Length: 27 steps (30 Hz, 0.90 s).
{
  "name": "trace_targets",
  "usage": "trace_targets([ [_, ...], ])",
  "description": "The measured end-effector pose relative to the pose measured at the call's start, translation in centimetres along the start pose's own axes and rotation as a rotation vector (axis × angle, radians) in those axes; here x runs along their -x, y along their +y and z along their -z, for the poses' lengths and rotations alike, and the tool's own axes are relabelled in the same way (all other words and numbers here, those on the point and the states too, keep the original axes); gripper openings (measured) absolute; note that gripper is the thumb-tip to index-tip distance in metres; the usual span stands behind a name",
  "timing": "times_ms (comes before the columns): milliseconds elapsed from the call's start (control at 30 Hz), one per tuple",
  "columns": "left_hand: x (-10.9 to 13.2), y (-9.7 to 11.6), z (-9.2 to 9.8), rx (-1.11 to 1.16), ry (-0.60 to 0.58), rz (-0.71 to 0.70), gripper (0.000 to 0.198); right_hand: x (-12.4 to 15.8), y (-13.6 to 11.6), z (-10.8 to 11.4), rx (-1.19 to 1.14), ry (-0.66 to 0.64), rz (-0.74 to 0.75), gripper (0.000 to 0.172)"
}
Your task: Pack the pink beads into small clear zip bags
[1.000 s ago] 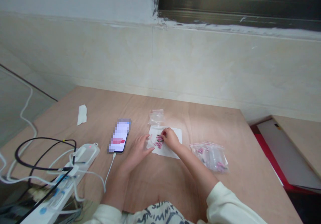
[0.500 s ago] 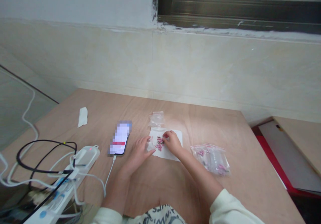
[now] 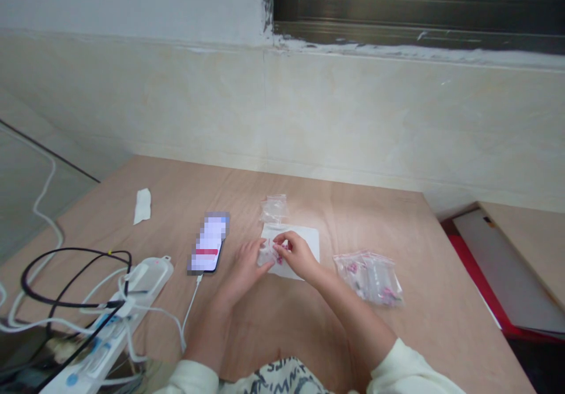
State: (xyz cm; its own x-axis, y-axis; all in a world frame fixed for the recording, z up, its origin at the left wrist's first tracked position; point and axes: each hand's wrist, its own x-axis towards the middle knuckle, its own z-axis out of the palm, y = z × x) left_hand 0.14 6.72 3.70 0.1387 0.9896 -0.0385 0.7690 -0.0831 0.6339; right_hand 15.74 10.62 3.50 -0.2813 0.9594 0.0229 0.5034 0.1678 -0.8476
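Note:
My left hand (image 3: 247,264) rests on the table at the left edge of a white paper sheet (image 3: 312,242). Its thumb and forefinger are apart, holding a small clear zip bag (image 3: 265,255) at its edges. Over the paper, my right hand (image 3: 295,252) is closed in a pinch beside that bag's mouth. Whatever sits between those fingertips is too small to make out. Small pink pieces (image 3: 279,258) lie on the paper, partly hidden under the right hand.
Another clear zip bag (image 3: 274,208) lies behind the paper. To the right are zip bags with pink pieces (image 3: 368,277). A charging phone (image 3: 209,244), a white scrap (image 3: 142,205) and a power strip (image 3: 152,273) with tangled cables occupy the left.
My right hand has moved left from the pile of pink pieces to the small bag, its fingers still pinched. My left hand stays in place.

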Motion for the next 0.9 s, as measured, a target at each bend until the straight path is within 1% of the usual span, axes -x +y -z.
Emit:
trace_targets([
  [100,0.0,0.0,0.1,-0.004,0.008,0.003,0.047,0.0,1.3,-0.1,0.110,0.025,-0.047,0.011],
  [200,0.2,0.0,0.6,0.014,0.012,0.009,0.047,-0.2,3.0,0.0,0.178,-0.039,-0.057,0.012],
  [300,0.3,0.2,0.8,0.034,0.018,0.020,0.047,-0.1,3.9,0.2,0.172,-0.091,-0.024,0.012],
  [433,0.2,0.5,0.9,0.038,0.000,0.038,0.047,0.0,3.9,0.4,0.165,-0.092,-0.012,0.011],
  [600,0.2,0.7,0.8,0.023,-0.014,0.030,0.046,0.0,4.1,0.7,0.209,-0.103,0.014,0.006],
  [700,0.2,0.8,0.8,0.004,-0.021,0.033,0.045,0.0,4.5,0.9,0.207,-0.113,0.014,0.008],
  [800,0.1,0.9,0.6,-0.011,-0.025,0.045,0.044,0.3,4.2,1.0,0.176,-0.059,-0.016,0.013],
  [900,0.0,0.9,0.2,-0.018,-0.032,0.038,0.044,0.7,2.5,0.9,0.074,0.046,-0.077,0.012],
])
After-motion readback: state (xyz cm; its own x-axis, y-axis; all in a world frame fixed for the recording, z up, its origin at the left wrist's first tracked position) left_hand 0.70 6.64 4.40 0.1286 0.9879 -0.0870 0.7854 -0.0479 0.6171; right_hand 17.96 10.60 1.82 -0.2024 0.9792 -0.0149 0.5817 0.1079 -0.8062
